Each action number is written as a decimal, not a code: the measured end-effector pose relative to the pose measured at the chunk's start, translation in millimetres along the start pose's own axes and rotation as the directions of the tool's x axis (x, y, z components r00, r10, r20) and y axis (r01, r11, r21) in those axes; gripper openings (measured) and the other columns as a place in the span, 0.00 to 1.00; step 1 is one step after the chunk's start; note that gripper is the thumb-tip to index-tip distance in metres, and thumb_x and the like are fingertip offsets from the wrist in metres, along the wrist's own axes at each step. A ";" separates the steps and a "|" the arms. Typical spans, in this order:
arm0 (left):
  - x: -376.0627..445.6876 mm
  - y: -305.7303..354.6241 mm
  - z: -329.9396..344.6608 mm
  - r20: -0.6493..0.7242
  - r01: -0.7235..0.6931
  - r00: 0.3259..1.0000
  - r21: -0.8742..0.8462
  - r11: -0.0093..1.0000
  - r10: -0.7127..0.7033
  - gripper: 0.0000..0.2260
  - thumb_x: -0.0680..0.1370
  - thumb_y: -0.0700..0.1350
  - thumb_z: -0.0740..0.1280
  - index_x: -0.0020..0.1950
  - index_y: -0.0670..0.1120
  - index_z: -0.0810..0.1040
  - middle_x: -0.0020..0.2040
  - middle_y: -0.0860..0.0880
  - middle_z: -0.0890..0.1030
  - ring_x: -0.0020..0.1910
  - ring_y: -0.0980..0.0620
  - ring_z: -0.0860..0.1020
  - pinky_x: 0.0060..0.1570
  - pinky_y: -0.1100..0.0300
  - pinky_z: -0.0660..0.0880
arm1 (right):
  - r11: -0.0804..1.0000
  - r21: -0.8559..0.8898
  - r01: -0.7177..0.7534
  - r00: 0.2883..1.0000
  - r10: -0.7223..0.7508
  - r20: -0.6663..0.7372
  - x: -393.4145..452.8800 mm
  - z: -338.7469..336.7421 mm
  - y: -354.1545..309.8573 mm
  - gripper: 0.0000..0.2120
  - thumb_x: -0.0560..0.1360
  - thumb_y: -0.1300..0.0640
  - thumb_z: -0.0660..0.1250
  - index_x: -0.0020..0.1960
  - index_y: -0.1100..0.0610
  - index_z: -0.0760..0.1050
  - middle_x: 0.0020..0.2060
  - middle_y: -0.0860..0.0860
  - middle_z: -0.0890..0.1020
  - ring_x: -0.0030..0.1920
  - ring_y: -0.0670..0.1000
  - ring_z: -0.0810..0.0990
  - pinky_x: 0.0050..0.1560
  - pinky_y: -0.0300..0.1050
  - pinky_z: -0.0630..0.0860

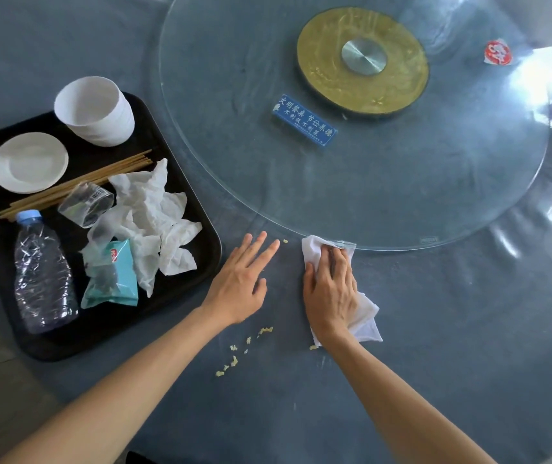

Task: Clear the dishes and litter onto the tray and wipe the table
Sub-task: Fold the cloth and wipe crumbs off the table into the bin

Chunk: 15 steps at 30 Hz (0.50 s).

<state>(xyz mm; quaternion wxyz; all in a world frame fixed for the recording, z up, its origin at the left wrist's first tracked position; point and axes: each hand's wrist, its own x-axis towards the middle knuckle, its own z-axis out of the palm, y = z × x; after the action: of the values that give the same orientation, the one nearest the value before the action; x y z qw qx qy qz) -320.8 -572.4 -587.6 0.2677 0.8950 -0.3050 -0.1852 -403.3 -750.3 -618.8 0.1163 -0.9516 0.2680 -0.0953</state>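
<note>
Black tray [197, 209] loaded at left, both hands wiping at centre.
Left hand [239, 279] lies flat on the worktop [435, 329], fingers spread (crumbs [234, 358] nearby); right hand [330, 289] presses a white cloth [365, 316], fingers straight, beside the glass turntable [234, 95].

Right hand [330, 289] presses a white cloth [365, 316] on the table [435, 329]; left hand [239, 279] rests flat beside it.

Bright, even daylight; strong white glare on the glass turntable [351, 128] at far right (reflections streak the table covering [469, 329] too), soft shadows, wide-angle bending at edges, slight softness
</note>
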 end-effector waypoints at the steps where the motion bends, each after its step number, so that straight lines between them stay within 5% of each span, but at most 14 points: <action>1: 0.0 0.2 -0.6 -0.008 0.016 1.000 -0.032 0.999 -0.017 0.35 0.79 0.37 0.61 0.83 0.52 0.51 0.84 0.51 0.49 0.83 0.50 0.46 0.79 0.56 0.49 | 0.999 0.017 -0.033 0.999 0.033 -0.003 -0.4 2.6 -6.5 0.22 0.84 0.50 0.60 0.73 0.59 0.73 0.70 0.57 0.76 0.73 0.59 0.73 0.64 0.54 0.75; 6: 4.4 0.8 -10.2 -0.020 0.106 0.994 -0.189 0.976 -0.112 0.35 0.78 0.32 0.57 0.83 0.46 0.48 0.83 0.53 0.48 0.80 0.60 0.47 0.75 0.70 0.48 | 0.994 0.064 -0.093 0.994 0.096 -0.047 2.3 15.7 -28.3 0.17 0.83 0.54 0.65 0.70 0.59 0.75 0.67 0.56 0.79 0.70 0.58 0.77 0.61 0.54 0.79; 8: 2.3 0.8 -9.9 0.001 0.091 0.996 -0.171 0.981 -0.092 0.32 0.82 0.35 0.57 0.83 0.45 0.48 0.83 0.52 0.48 0.81 0.59 0.46 0.77 0.67 0.46 | 0.995 0.071 -0.064 0.996 0.068 -0.060 2.2 17.0 -27.7 0.17 0.83 0.54 0.64 0.70 0.59 0.76 0.66 0.56 0.79 0.69 0.58 0.77 0.59 0.53 0.80; 11: -6.6 -2.1 -2.4 0.041 0.065 0.997 -0.064 0.996 -0.063 0.29 0.85 0.50 0.52 0.83 0.44 0.46 0.84 0.50 0.47 0.82 0.54 0.44 0.80 0.55 0.47 | 0.984 0.102 0.148 0.987 -0.140 -0.078 3.4 16.4 -32.3 0.17 0.82 0.55 0.63 0.67 0.59 0.79 0.64 0.54 0.81 0.62 0.56 0.82 0.54 0.51 0.81; 15: -35.5 -7.4 -8.4 0.033 0.114 0.993 -0.055 0.992 -0.112 0.30 0.85 0.55 0.48 0.83 0.43 0.44 0.83 0.50 0.44 0.82 0.56 0.43 0.77 0.67 0.40 | 0.941 0.147 0.304 0.953 -0.302 -0.037 11.6 20.1 -53.6 0.16 0.81 0.56 0.67 0.68 0.58 0.78 0.66 0.51 0.80 0.61 0.54 0.82 0.58 0.47 0.78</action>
<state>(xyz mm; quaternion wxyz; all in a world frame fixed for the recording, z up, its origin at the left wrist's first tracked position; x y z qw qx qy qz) -339.8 -541.4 -579.4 0.2775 0.9001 -0.2523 -0.2218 -362.5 -708.7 -621.9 0.1701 -0.9693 0.1115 -0.1385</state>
